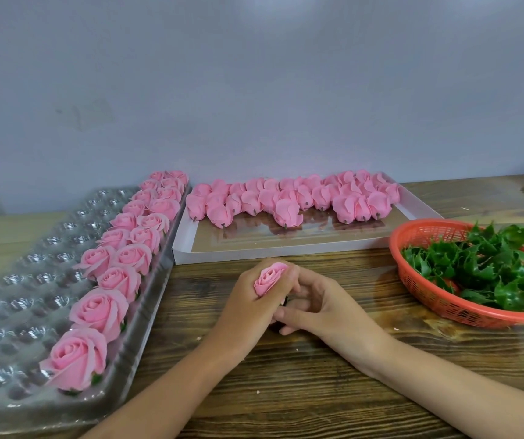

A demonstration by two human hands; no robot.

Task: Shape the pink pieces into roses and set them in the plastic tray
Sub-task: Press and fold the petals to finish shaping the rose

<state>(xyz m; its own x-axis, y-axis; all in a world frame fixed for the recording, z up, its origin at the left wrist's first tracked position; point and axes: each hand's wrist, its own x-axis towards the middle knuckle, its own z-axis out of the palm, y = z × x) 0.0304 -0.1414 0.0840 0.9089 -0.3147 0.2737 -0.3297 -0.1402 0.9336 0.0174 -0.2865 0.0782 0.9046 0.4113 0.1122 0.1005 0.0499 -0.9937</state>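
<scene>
Pink rose of soft layered petals, partly shaped, which I see enclosed in the left hand: the fingers curl round its lower half, and only the top of the bud shows above them. The right hand lies against the left from the side, its fingers bent toward the base of the rose. I cannot tell whether it pinches the stem or merely steadies the other hand. Both hands sit low over the brown wood-grain table. To the left, the clear moulded plastic tray carries finished pink roses in two rows along its right edge, running front to back; the cups to the left of these rows hold nothing. Behind the hands, the shallow white cardboard box holds a crowded band of unshaped pink pieces on short dark stems, packed toward its far side. At right, a red-orange plastic mesh basket holds glossy green leaf-shaped parts. I judge the task well begun but far from done: two rows are filled, one rose is in hand, and many pieces and most cups are left.
</scene>
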